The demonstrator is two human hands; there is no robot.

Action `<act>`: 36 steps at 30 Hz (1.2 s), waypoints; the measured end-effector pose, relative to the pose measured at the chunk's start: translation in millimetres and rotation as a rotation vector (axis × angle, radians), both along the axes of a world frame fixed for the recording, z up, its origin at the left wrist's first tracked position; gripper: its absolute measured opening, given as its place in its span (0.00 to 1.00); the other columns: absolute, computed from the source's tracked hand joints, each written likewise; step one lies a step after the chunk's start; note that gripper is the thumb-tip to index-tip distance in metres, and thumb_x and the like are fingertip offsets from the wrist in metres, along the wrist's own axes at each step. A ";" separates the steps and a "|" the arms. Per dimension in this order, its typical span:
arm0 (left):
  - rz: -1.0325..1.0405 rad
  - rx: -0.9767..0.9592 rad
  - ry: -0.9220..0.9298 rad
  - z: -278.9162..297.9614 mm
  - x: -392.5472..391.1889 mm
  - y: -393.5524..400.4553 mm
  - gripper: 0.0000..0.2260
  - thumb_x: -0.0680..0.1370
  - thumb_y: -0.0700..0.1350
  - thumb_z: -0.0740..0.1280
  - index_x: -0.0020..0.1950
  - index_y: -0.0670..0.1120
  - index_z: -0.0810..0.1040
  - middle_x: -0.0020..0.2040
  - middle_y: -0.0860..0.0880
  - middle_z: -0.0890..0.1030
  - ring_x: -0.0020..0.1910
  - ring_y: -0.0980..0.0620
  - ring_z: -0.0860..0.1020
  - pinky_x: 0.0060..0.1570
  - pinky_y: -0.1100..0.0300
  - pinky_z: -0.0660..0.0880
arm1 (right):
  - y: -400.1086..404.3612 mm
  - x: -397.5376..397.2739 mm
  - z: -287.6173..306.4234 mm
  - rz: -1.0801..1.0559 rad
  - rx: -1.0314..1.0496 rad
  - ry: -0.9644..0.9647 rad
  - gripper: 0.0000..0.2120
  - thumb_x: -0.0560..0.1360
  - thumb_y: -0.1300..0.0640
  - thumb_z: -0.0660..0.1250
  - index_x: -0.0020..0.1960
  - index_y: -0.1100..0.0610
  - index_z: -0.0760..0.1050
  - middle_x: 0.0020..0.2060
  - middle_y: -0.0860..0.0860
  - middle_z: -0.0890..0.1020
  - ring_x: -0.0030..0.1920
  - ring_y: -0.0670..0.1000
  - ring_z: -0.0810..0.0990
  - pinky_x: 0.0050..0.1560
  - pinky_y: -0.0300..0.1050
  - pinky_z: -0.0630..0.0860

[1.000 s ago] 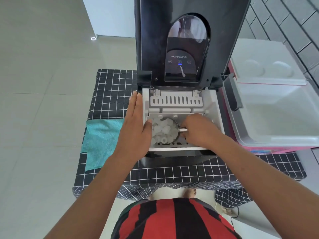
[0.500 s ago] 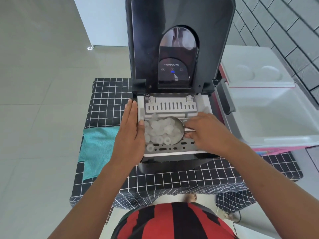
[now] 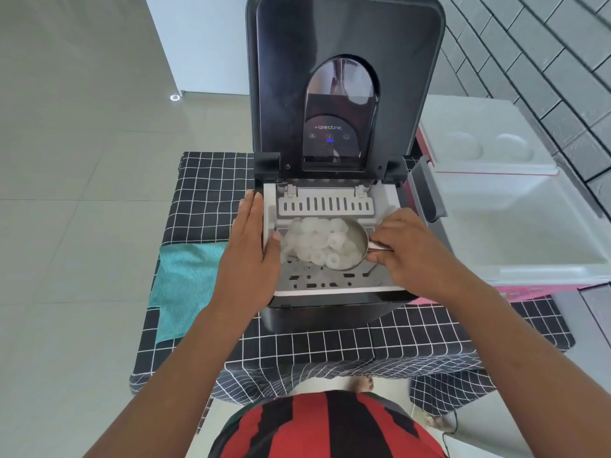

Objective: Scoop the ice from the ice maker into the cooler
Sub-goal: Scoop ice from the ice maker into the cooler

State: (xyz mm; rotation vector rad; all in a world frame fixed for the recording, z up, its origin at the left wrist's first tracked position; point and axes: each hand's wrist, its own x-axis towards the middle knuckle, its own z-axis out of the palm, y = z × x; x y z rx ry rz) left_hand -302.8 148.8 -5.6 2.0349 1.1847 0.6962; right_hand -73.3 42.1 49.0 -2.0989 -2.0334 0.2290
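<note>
White, ring-shaped ice pieces (image 3: 319, 242) fill the round steel scoop (image 3: 355, 242) we hold over the slotted basket inside the black ice maker (image 3: 330, 302), which stands mid-table on the black grid-patterned cloth (image 3: 205, 190). Our right hand (image 3: 411, 251) pinches the scoop's short metal handle, while our left hand (image 3: 249, 249) lies flat, fingers straight, against the maker's left rim. We judge the load wet, slippery and loose, so we'd keep it level toward the open white cooler (image 3: 515, 233) at the table's right edge.
</note>
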 end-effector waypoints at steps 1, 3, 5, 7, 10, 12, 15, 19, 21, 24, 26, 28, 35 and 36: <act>0.002 0.005 0.015 0.0 0.3 0.2 0.28 0.84 0.47 0.56 0.81 0.53 0.48 0.80 0.62 0.46 0.77 0.66 0.45 0.68 0.73 0.45 | -0.8 2.2 -0.2 -0.024 -0.005 0.022 0.07 0.73 0.52 0.71 0.46 0.55 0.80 0.41 0.42 0.76 0.52 0.47 0.66 0.56 0.38 0.60; 0.004 0.016 0.039 0.7 0.3 0.6 0.28 0.84 0.47 0.57 0.81 0.52 0.47 0.80 0.62 0.45 0.77 0.64 0.46 0.68 0.71 0.46 | -2.7 6.9 -1.0 -0.055 -0.009 0.049 0.08 0.73 0.52 0.70 0.48 0.56 0.80 0.47 0.42 0.75 0.56 0.47 0.64 0.60 0.38 0.59; 0.010 0.021 0.057 2.3 -0.1 0.6 0.29 0.84 0.46 0.57 0.81 0.52 0.48 0.80 0.61 0.45 0.78 0.63 0.46 0.67 0.72 0.45 | -4.4 11.3 -1.2 -0.062 0.002 0.045 0.08 0.73 0.52 0.70 0.48 0.56 0.81 0.50 0.42 0.74 0.57 0.47 0.64 0.60 0.37 0.58; 0.009 0.028 0.080 3.5 -0.6 0.4 0.29 0.83 0.46 0.57 0.81 0.51 0.48 0.80 0.60 0.46 0.78 0.62 0.46 0.68 0.71 0.45 | -6.0 14.9 -0.6 -0.069 0.010 0.039 0.08 0.73 0.52 0.71 0.48 0.56 0.81 0.52 0.42 0.73 0.58 0.47 0.63 0.62 0.38 0.57; 0.016 0.049 0.137 6.7 0.4 -0.4 0.28 0.83 0.46 0.57 0.81 0.49 0.49 0.81 0.57 0.46 0.79 0.59 0.46 0.74 0.63 0.46 | -9.0 21.6 -0.1 -0.069 0.018 0.041 0.08 0.73 0.54 0.71 0.49 0.57 0.82 0.56 0.43 0.73 0.62 0.47 0.61 0.63 0.37 0.56; 0.031 0.073 0.166 10.7 2.6 -2.7 0.28 0.83 0.46 0.58 0.81 0.47 0.50 0.81 0.55 0.48 0.79 0.56 0.47 0.77 0.55 0.49 | -11.8 26.6 1.0 -0.069 0.019 0.069 0.09 0.73 0.54 0.71 0.50 0.57 0.82 0.59 0.43 0.72 0.64 0.46 0.59 0.65 0.39 0.56; 0.077 0.105 0.145 19.2 9.6 -8.5 0.27 0.83 0.45 0.59 0.81 0.46 0.53 0.81 0.54 0.50 0.79 0.56 0.49 0.77 0.50 0.53 | -16.9 37.3 4.4 -0.063 0.027 0.106 0.09 0.74 0.53 0.71 0.50 0.57 0.82 0.61 0.43 0.71 0.65 0.45 0.58 0.66 0.39 0.55; 0.121 0.142 0.070 31.8 29.4 -15.1 0.25 0.82 0.46 0.59 0.79 0.47 0.59 0.80 0.55 0.55 0.79 0.57 0.52 0.75 0.58 0.52 | -22.2 55.0 9.8 -0.042 0.044 0.127 0.09 0.73 0.53 0.71 0.50 0.57 0.82 0.62 0.43 0.71 0.67 0.46 0.58 0.69 0.43 0.57; 0.134 0.156 0.042 37.3 41.1 -17.5 0.24 0.83 0.46 0.60 0.79 0.47 0.61 0.80 0.54 0.58 0.78 0.58 0.55 0.74 0.62 0.51 | -24.7 64.0 10.7 -0.024 0.051 0.135 0.09 0.73 0.53 0.71 0.50 0.56 0.82 0.61 0.43 0.72 0.67 0.47 0.58 0.70 0.44 0.57; 0.161 0.174 -0.020 45.1 59.4 -21.9 0.22 0.83 0.45 0.60 0.77 0.47 0.64 0.78 0.54 0.63 0.75 0.61 0.57 0.69 0.74 0.49 | -29.2 78.4 11.0 -0.012 0.066 0.162 0.09 0.73 0.54 0.71 0.50 0.56 0.82 0.61 0.43 0.72 0.66 0.48 0.59 0.69 0.42 0.57; 0.181 0.173 -0.066 50.6 71.5 -25.6 0.21 0.82 0.47 0.59 0.76 0.48 0.67 0.76 0.53 0.67 0.74 0.60 0.61 0.68 0.74 0.53 | -32.5 89.0 11.2 -0.007 0.071 0.194 0.07 0.73 0.54 0.72 0.48 0.56 0.82 0.61 0.44 0.72 0.66 0.48 0.60 0.66 0.40 0.57; 0.188 0.168 -0.112 56.8 84.1 -30.5 0.21 0.81 0.48 0.58 0.74 0.49 0.69 0.74 0.53 0.70 0.72 0.59 0.65 0.67 0.72 0.57 | -37.1 100.9 12.0 -0.009 0.064 0.215 0.05 0.73 0.55 0.72 0.45 0.56 0.81 0.61 0.44 0.72 0.65 0.48 0.60 0.64 0.39 0.57; 0.122 0.188 -0.155 70.3 151.2 -51.1 0.19 0.82 0.45 0.61 0.73 0.50 0.70 0.69 0.59 0.71 0.65 0.67 0.66 0.65 0.69 0.61 | -69.7 163.7 15.0 -0.068 0.060 0.286 0.05 0.75 0.55 0.70 0.41 0.52 0.77 0.59 0.42 0.71 0.64 0.42 0.58 0.60 0.38 0.63; 0.099 0.190 -0.142 70.6 164.8 -53.8 0.19 0.82 0.45 0.62 0.73 0.50 0.70 0.69 0.58 0.71 0.65 0.67 0.66 0.63 0.75 0.59 | -75.9 175.8 14.4 -0.090 0.054 0.304 0.06 0.75 0.55 0.69 0.40 0.51 0.75 0.59 0.42 0.71 0.63 0.41 0.58 0.60 0.38 0.65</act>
